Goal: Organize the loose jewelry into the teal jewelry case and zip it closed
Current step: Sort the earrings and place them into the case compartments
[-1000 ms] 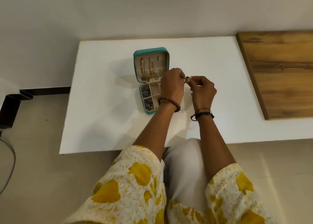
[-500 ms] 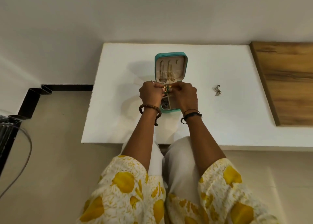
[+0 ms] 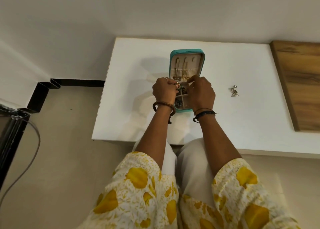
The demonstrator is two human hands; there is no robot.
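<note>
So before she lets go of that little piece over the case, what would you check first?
1. Teal case open, lid back: ok.
2. Both hands over the tray: left hand, right hand: ok.
3. Small gold piece pinched between them: ok.
4. Which compartment lies beneath it: cannot tell, the hands hide it.
5. All loose jewelry in: not ok, triangle earrings lie on the white table.
6. Zip shut: not ok.

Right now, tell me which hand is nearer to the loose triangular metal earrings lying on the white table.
Right. The right hand is over the open teal jewelry case, with the triangular metal earrings lying apart to its right; the left hand is beyond it, at the case's left edge.
</note>
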